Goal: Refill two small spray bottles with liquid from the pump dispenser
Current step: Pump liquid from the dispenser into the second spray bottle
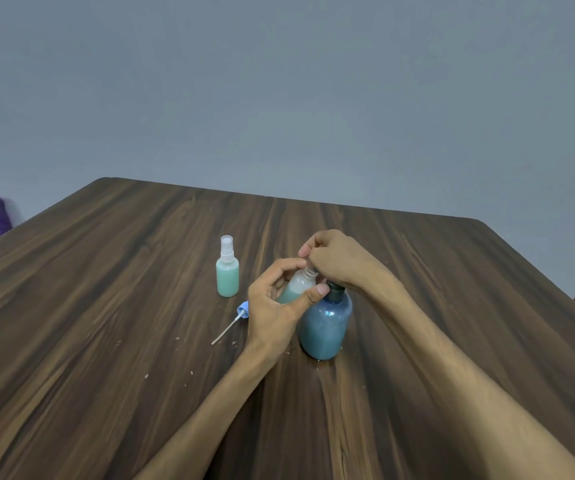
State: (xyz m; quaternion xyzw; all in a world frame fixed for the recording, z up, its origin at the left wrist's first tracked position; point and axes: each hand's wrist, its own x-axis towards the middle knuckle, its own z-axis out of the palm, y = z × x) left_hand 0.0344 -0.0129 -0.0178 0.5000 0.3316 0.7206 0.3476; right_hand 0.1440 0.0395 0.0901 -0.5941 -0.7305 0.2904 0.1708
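Mid-table, left hand [272, 306] grip around open bottle [298, 285], right hand [336, 259] grip on pump dispenser [327, 323]

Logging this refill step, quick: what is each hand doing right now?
Left hand: holds the uncapped small spray bottle, tilted.
Right hand: fingers curled over the pump dispenser head; the head itself is hidden.

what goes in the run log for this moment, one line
left hand holds open spray bottle | right hand on pump dispenser | capped spray bottle upright
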